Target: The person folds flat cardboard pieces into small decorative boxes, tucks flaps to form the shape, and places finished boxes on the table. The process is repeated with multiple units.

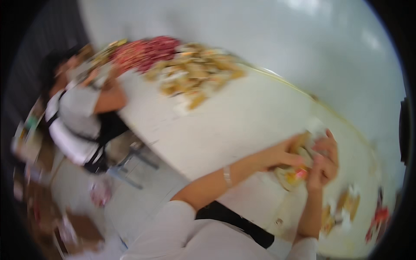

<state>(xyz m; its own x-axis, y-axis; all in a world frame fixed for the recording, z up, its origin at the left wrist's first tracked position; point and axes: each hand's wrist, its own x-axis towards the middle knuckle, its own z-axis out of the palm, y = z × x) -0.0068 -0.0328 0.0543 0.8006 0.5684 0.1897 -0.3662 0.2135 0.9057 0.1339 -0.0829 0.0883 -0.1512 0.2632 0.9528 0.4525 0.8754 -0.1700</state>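
A small tan and yellow packet [289, 177] with a bright red-orange patch is held over the white table at the right, blurred by motion. My left hand [284, 157] wraps round its left side, thumb across the front. On its other side, my right hand [325, 164] has its fingers bent in a pinch at the packet's edge. Near the fingertips, a whitish part [315, 128] shows above the packet; whether it belongs to it I cannot tell.
On the white table [195, 134] lie a heap of similar tan packets [197, 71] and a pile of red packets [149, 52]. Several tan pieces [346, 206] and a red item [380, 219] lie at right. A co-worker [82, 108] sits at left; cardboard boxes [82, 225] stand on the floor.
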